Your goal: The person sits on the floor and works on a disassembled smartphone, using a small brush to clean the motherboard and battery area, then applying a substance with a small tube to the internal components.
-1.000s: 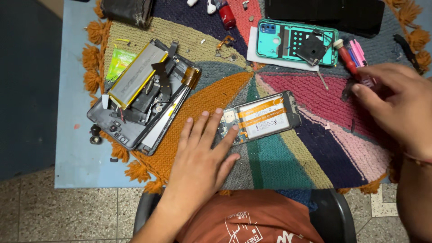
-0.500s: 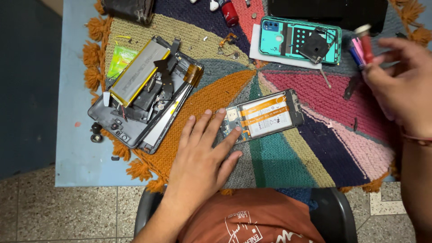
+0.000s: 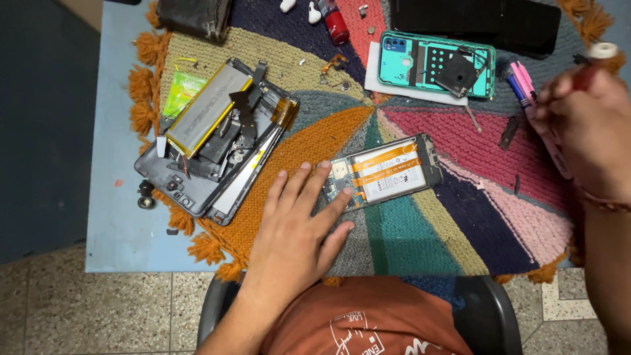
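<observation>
An opened smartphone (image 3: 394,172) with its back off lies on the multicoloured knitted mat (image 3: 460,217), showing an orange-striped battery. My left hand (image 3: 299,227) rests flat on the mat with spread fingers, its fingertips touching the phone's left end. My right hand (image 3: 585,128) is raised at the right edge, closed around a red-handled tool (image 3: 595,59) with a pale cap. Pink and blue tools (image 3: 522,82) lie just left of that hand.
A dismantled tablet (image 3: 210,141) with a silver battery lies at the left. A teal phone back cover (image 3: 437,62) on white paper sits at the top, with a black case (image 3: 480,23) behind it. Small screws and parts dot the mat. The light blue table (image 3: 115,223) shows at the left.
My right hand has lifted from the mat's right side with the red-handled tool and moved up and right. My left hand has stayed on the phone's end.
</observation>
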